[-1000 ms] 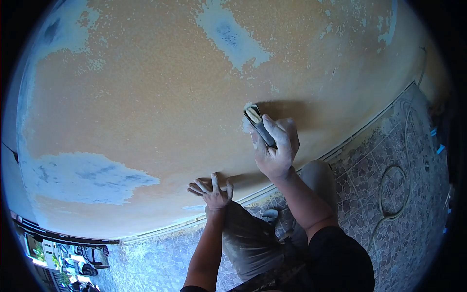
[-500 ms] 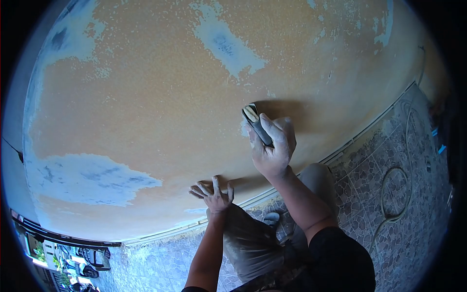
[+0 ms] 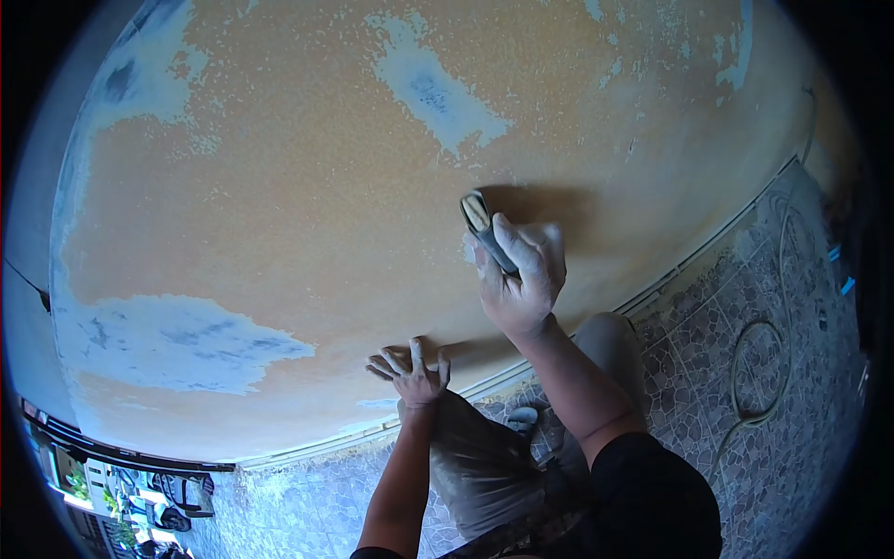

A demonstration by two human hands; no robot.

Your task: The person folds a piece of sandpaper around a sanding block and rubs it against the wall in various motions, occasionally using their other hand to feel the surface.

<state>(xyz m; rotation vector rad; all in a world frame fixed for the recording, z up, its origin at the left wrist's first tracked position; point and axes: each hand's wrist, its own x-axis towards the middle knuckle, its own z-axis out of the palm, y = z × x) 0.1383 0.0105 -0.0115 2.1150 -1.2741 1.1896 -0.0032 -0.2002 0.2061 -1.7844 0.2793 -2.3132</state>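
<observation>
My right hand (image 3: 525,279) is closed around a sanding block (image 3: 477,214), which looks like dark sandpaper folded over a pale core. The block is at the tan, patchy wall (image 3: 307,214), and its shadow falls to the right. Below a small pale spot, my fingers wrap the block's lower end and hide part of it. Lower and to the left, my left hand (image 3: 419,380) rests with fingers spread against the wall, holding nothing. Whitish dust coats both hands.
Pale blue-white patches (image 3: 177,345) mark the wall. A coiled hose (image 3: 736,373) lies on the stone-patterned floor (image 3: 689,373) at right. My bent knees are close to the wall's base. Furniture and plants (image 3: 177,494) stand far off at lower left.
The sanding block has shifted very slightly up and left, its top tilting a little. My left hand stays on the wall in nearly the same place.
</observation>
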